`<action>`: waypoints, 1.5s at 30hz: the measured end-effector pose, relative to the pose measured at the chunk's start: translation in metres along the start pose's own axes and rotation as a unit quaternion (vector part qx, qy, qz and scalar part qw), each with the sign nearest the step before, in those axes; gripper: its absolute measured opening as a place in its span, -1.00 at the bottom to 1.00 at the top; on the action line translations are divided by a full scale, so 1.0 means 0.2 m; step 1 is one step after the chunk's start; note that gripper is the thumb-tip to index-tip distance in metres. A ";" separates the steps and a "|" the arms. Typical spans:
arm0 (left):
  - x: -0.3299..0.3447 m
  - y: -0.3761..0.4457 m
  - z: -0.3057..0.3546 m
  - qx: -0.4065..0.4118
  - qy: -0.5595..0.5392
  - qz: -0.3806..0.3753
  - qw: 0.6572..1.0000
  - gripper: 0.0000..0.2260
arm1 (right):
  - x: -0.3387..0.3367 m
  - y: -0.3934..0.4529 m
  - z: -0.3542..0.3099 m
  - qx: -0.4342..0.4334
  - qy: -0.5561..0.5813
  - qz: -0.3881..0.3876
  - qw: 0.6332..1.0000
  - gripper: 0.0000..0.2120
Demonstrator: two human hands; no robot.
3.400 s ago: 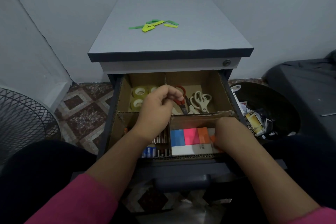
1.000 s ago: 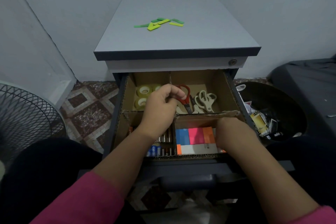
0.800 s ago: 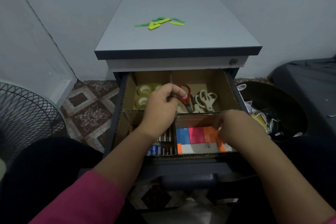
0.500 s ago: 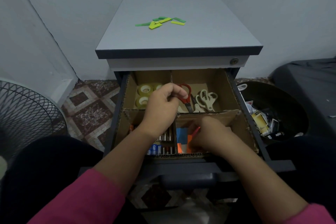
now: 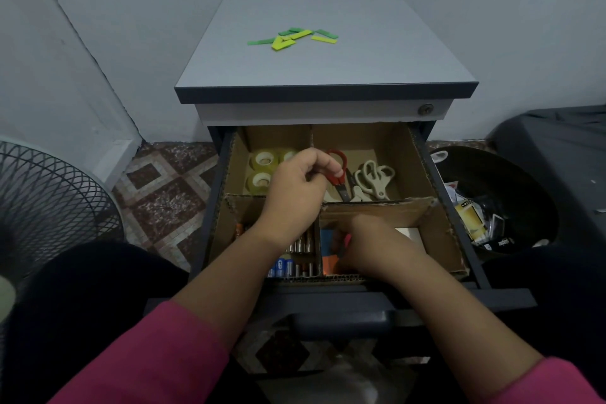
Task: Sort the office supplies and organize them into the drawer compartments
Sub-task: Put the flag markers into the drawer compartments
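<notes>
The open drawer [image 5: 459,239] holds a cardboard insert with several compartments. Tape rolls [image 5: 262,161] lie back left, red scissors [image 5: 339,170] and beige scissors [image 5: 373,177] back right, batteries [image 5: 295,267] front left. My left hand [image 5: 295,190] is curled over the middle cardboard divider, fingertips beside the red scissors' handle. My right hand [image 5: 370,246] is down in the front right compartment, fingers pinching coloured sticky notes [image 5: 328,261] at its left side; blue, pink and orange edges show. A white pad [image 5: 408,233] lies behind that hand.
Green and yellow paper strips [image 5: 292,38] lie on the grey cabinet top [image 5: 328,69]. A wire fan guard [image 5: 49,200] stands on the left floor. A black bin [image 5: 498,180] with wrappers sits right of the drawer.
My right hand has moved from the right side of the front right compartment to its left side, onto the sticky notes. My left hand has stayed on the divider.
</notes>
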State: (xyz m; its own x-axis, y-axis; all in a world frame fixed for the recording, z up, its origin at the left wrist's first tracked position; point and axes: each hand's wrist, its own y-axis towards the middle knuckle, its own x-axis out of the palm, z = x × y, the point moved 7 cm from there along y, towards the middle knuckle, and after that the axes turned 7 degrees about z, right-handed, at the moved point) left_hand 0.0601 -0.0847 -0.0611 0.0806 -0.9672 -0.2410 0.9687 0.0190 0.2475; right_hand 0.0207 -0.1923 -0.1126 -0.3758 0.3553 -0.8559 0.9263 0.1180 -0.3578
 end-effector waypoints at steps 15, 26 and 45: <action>0.00 0.00 0.00 0.004 0.006 0.003 1.000 -0.71 | 0.03 0.02 -0.01 -0.026 -0.050 0.005 0.998 -0.74; 0.00 0.00 -0.01 0.005 0.012 0.014 1.000 -0.70 | 0.04 0.04 0.00 -0.023 -0.041 0.008 0.999 -0.75; 0.00 0.00 -0.02 -0.003 0.016 0.011 1.000 -0.69 | 0.02 0.01 -0.04 -0.058 -0.020 -0.003 0.998 -0.83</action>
State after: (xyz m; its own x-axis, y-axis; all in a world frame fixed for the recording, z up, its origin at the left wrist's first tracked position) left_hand 0.0617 -0.0836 -0.0638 0.1084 -0.9580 -0.2654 0.9680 0.0409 0.2476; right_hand 0.0212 -0.1825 -0.1133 -0.3795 0.3164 -0.8694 0.9201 0.2279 -0.3186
